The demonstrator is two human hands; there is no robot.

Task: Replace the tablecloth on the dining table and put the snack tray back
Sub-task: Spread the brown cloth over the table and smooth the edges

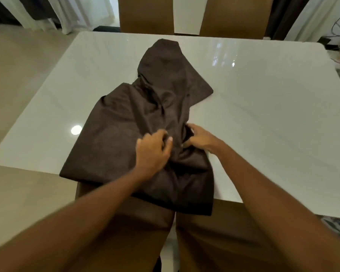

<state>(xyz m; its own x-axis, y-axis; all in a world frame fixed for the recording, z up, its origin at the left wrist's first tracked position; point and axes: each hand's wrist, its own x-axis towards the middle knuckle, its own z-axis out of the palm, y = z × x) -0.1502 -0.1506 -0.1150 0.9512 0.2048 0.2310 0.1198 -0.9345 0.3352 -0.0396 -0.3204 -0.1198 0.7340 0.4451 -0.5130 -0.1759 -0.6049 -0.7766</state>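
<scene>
Table [263, 107]: white top, hard and smooth, high gloss, mirroring a lamp and window light; faint grey veining like marble. Cloth [145, 114]: dark brown woven fabric, matt and soft, lying in creases and folds. Chairs [145, 14]: brown backs, smooth covering with a dull satin look; leather or imitation cannot be told. Curtains [71, 14]: thin white fabric, matt, hanging in pleats. Floor [18, 75]: pale beige, smooth, slightly glossy.

We see two bare forearms [90, 209], uncovered to the lower edge of our view. The left hand [152, 152] and the right hand [199, 139] are bare too, with short fingernails on the left.
</scene>
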